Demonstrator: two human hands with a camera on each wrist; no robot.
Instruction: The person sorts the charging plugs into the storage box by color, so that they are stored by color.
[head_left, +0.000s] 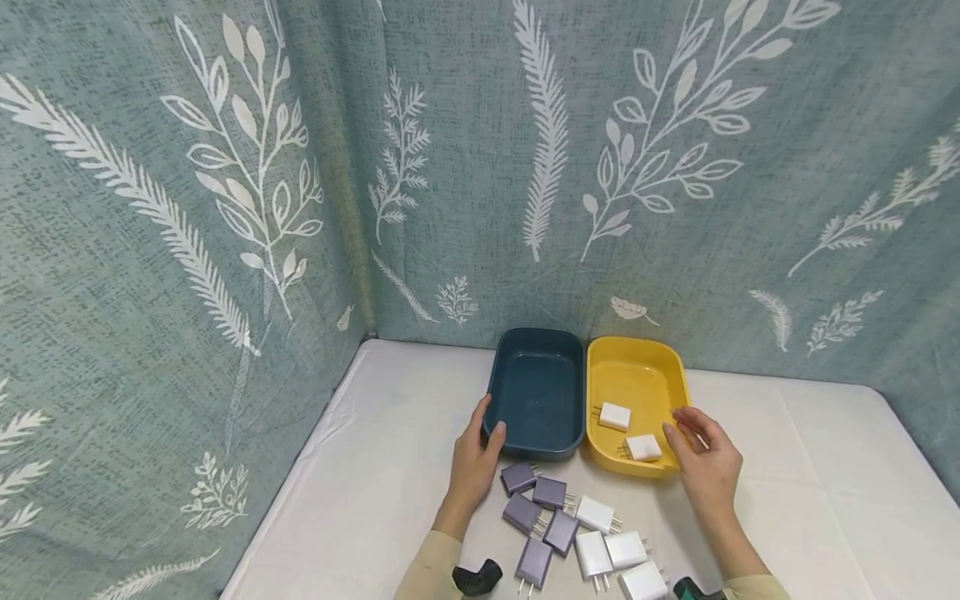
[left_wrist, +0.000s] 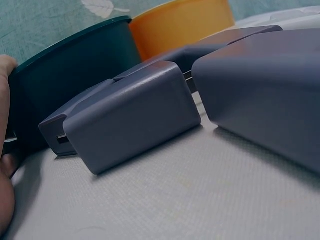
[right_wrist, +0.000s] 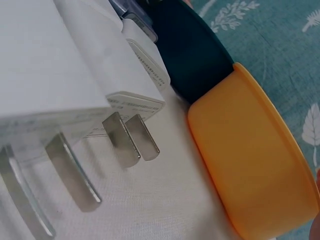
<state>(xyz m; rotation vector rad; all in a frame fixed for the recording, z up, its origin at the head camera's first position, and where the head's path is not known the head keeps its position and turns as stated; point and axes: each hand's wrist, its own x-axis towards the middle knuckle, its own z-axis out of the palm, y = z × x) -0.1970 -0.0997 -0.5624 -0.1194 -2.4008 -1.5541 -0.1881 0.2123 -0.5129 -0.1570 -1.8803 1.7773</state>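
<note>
A dark blue bin (head_left: 537, 367) and a yellow bin (head_left: 636, 354) stand side by side on the table. My left hand (head_left: 472, 462) touches the blue bin's left side near its front corner, thumb apart from the fingers. At the yellow bin's right rim is my right hand (head_left: 707, 462), its fingers loosely bent with nothing visible between them. Two white charger plugs, one behind (head_left: 615, 416) and one in front (head_left: 643, 447), lie inside the yellow bin. Several purple-grey charger plugs (head_left: 561, 532) and several white charger plugs (head_left: 595, 514) lie in front of the bins.
A white cloth covers the table (head_left: 810, 475). Leaf-patterned curtains (head_left: 480, 167) hang behind and to the left. In the left wrist view, the grey plugs (left_wrist: 135, 117) lie close to the camera; metal prongs (right_wrist: 122, 140) stick out toward the right wrist camera.
</note>
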